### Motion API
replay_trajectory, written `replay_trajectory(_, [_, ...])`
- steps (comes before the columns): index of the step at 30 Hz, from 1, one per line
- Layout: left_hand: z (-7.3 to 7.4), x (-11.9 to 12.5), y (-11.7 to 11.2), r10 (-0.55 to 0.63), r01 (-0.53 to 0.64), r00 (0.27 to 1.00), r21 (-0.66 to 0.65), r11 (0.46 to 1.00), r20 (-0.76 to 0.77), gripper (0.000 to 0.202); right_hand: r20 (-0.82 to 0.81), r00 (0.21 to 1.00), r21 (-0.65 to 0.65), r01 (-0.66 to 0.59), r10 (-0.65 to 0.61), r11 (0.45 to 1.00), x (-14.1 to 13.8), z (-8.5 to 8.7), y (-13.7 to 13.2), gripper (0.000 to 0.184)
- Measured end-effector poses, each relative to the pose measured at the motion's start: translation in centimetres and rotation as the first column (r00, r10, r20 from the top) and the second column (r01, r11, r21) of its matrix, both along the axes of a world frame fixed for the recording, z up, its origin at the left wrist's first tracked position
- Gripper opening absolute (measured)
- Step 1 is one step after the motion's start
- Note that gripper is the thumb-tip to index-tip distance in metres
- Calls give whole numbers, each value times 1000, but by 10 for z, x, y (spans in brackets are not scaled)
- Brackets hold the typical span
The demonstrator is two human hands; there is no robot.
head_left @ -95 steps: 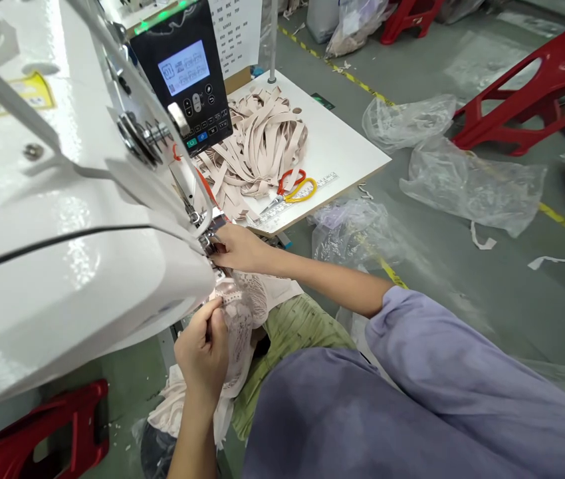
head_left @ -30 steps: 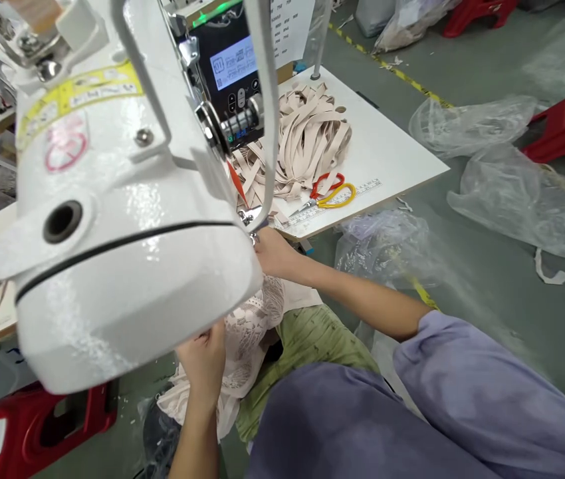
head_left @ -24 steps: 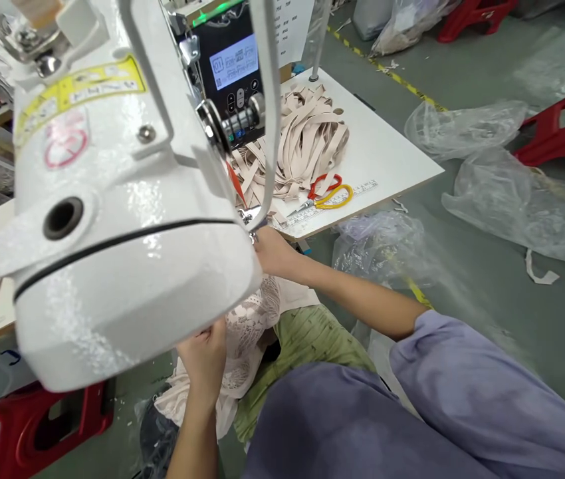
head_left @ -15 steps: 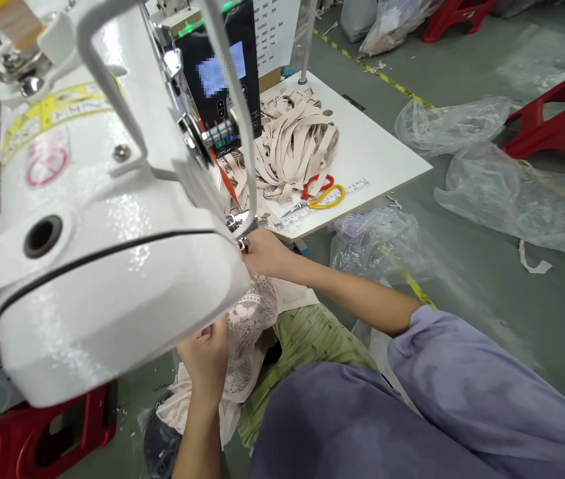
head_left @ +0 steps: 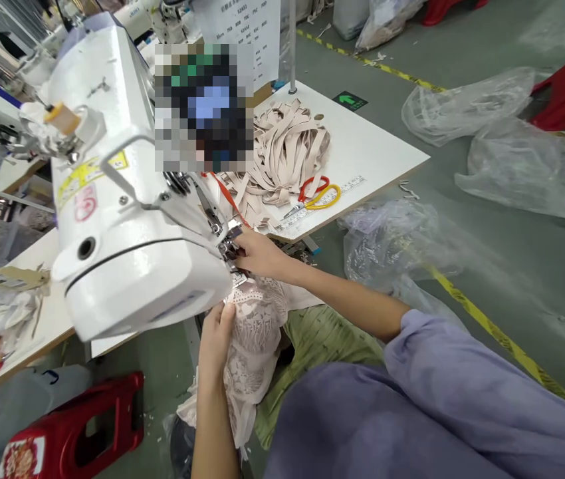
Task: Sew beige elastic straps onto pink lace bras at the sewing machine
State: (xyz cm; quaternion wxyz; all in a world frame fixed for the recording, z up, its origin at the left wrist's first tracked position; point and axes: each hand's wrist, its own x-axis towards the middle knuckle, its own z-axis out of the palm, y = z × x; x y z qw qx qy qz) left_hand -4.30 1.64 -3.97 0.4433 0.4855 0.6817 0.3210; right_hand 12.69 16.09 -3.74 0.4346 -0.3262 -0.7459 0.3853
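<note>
The left hand [head_left: 216, 332] pinches lace [head_left: 260, 329]; I can't tell if the right hand [head_left: 261, 255] grips anything. At its twelve o'clock, a sheet [head_left: 251, 32] seemingly reads "70C".

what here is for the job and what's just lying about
In the job: lace garment, held by left hand; sewing machine, right hand by its needle area.

Lying about: plastic bags, red stool; scissors and beige strips untouched, possibly related.

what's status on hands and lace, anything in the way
Left hand pinching lace fabric; right hand at sewing machine, grip hidden. Lace fabric drapes from machine. Scissors apart from hands, no obstruction seen.
</note>
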Motion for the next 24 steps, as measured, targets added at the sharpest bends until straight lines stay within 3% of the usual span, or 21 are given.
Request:
replay_trajectory(3, [-20, 18, -16, 40, 53, 892, -193, 980, 451, 67, -46, 998, -65, -44, 41, 997, 14, 8, -11, 3])
replay_trajectory(5, [-38, 37, -32, 30, 109, 842, -224, 968, 539, 71, -59, 993, -140, -106, 98, 984, 29, 10, -22, 12])
replay_trajectory(7, [-57, 53, -45, -83, 208, 862, -200, 957, 499, 74, -84, 985, -254, -168, 151, 953, 43, 5, -35, 15])
replay_trajectory(9, [-72, 58, -54, -198, 300, 883, -187, 935, 425, 70, -209, 970, -481, -214, 126, 850, 55, -12, -46, 14])
replay_trajectory(12, [-83, 41, -59, -259, 328, 916, -197, 924, 307, 54, -407, 873, -799, -198, -269, 567, 69, -52, -54, 16])
replay_trajectory(13, [-85, 31, -60, -264, 315, 932, -199, 928, 247, 47, -412, 813, -843, -170, -411, 510, 74, -65, -54, 17])
replay_trajectory(14, [-85, 19, -60, -258, 292, 949, -199, 935, 180, 40, -407, 750, -862, -126, -522, 491, 81, -77, -53, 18])
replay_trajectory(16, [-84, -6, -61, -218, 223, 975, -193, 956, 44, 28, -409, 631, -857, -17, -659, 515, 100, -93, -50, 19])
replay_trajectory(18, [-84, -27, -62, -146, 130, 986, -180, 975, -78, 21, -428, 481, -844, 91, -765, 529, 123, -98, -46, 20])
replay_trajectory(21, [-91, -45, -61, 5, -36, 975, -137, 990, -222, 21, -470, 299, -817, 210, -831, 537, 160, -92, -38, 19])
replay_trajectory(24, [-104, -47, -55, 147, -170, 945, -56, 984, -291, 27, -514, 201, -787, 276, -834, 551, 188, -82, -29, 16])
